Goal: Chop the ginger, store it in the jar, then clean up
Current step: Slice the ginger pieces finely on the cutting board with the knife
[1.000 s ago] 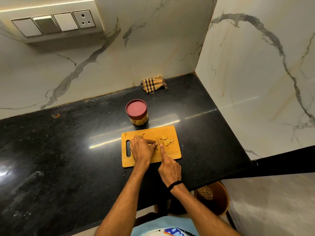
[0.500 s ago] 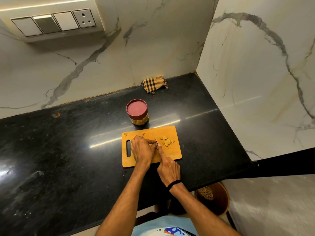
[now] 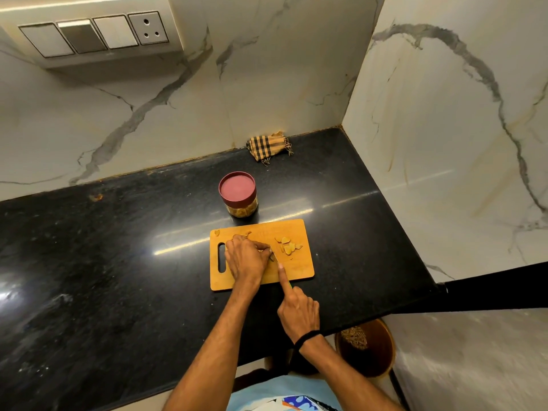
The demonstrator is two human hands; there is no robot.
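A wooden cutting board (image 3: 299, 266) lies on the black counter. My left hand (image 3: 245, 258) sits on the board with curled fingers holding down a piece of ginger, which it mostly hides. My right hand (image 3: 298, 310) grips a knife, index finger stretched along its back; only a sliver of blade (image 3: 274, 256) shows beside my left fingertips. Several cut ginger slices (image 3: 288, 246) lie on the board's right half, and small scraps (image 3: 217, 232) near its far left corner. Just behind the board stands a jar (image 3: 238, 194) with a maroon lid on.
A checked cloth (image 3: 268, 146) lies against the back wall near the corner. Marble walls close the counter (image 3: 118, 262) at the back and right. A brown bin (image 3: 367, 348) stands on the floor below the counter's front right edge. Switches are on the wall.
My right hand has drawn back toward me, pulling the knife along the ginger. My left hand stays on the ginger, and the slices lie where they were.
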